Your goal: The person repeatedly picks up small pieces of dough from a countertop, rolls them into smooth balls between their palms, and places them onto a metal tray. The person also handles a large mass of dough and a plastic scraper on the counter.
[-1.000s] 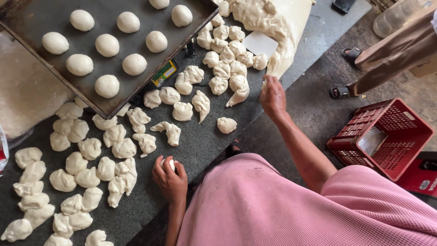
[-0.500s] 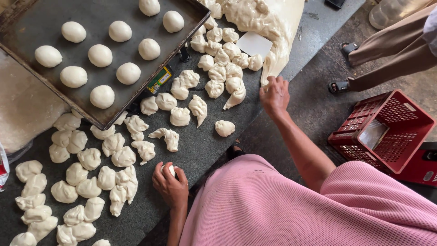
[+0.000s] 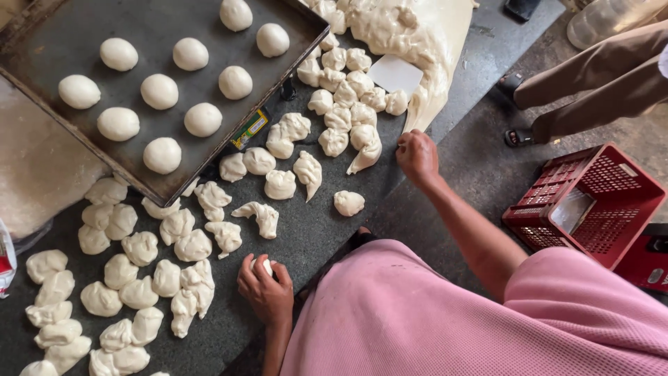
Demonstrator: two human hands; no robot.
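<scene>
Left hand [image 3: 266, 291] cups a dough piece [image 3: 265, 264], best rolled with light, even pressure; right hand [image 3: 417, 156] seems loosely curled, probably empty.

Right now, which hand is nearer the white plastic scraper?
Right. The right hand rests at the table edge just below the white plastic scraper; the left hand cups a dough piece much farther down-left.

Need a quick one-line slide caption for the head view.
Left hand cups a dough piece on the dark table; right hand rests at its edge, below a tray of dough balls.
</scene>
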